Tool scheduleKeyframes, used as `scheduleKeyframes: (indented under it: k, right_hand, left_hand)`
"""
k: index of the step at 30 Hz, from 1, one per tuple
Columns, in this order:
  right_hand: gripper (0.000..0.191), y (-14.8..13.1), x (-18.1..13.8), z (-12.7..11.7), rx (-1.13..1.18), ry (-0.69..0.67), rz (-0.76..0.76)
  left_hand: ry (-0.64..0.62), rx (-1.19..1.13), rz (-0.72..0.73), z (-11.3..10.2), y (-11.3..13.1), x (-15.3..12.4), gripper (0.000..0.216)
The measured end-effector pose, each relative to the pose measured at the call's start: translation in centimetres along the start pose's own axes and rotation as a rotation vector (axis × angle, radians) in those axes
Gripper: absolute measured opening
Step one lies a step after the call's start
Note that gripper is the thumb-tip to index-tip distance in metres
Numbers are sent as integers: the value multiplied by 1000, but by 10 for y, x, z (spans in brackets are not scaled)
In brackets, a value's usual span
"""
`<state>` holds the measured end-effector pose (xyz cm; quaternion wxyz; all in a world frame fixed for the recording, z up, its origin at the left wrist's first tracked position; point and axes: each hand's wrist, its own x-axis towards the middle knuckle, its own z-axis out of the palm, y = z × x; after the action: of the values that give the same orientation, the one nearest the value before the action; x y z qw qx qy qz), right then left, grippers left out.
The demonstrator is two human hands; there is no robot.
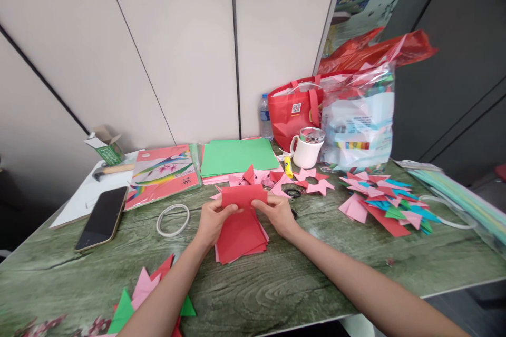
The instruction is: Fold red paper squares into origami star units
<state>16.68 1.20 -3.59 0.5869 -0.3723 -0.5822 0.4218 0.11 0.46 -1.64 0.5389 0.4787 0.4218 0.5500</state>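
A piece of red paper (244,196) is held up between my two hands, over a stack of red and pink paper sheets (242,239) on the table. My left hand (215,217) pinches its left side, thumb in front and fingers behind. On the right side, my right hand (280,213) grips it the same way. Just behind the hands lie folded pink and red paper pieces (253,175). Under my left forearm, a folded paper shape in green, pink and red (144,287) is partly hidden.
A phone (101,218) and a white ring (173,220) lie left. Behind are a paper pack (163,175), green sheets (239,158), a glue stick (288,167), a white mug (307,150), a water bottle (265,116) and a red bag (290,116). Folded pieces (389,197) pile up right.
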Motion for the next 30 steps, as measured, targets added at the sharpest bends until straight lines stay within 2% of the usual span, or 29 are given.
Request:
scheduleKeyframes:
  k: [6,10,12,15,20,30]
  right_hand:
    - [28,1,0,0,132,-10,89]
    - [53,-4,-3,1,142,-15,66]
    - [52,-4,-4,2,92,-36,51]
    - [35,-2,-5,2,-22,-54,31]
    - [31,2,-6,3,-48,-66,16]
    - [29,2,-7,3,-70,-88,13]
  left_hand:
    - [-2,12,-1,1,1,-1,24]
    - [-36,-53,48,3,5,-2,62]
    - [-59,-68,32,4,6,-3,72]
    - [-33,-58,15,2,4,-1,59]
    - [18,10,54,-1,0,1,36]
    - [13,58,91,0,1,-1,29]
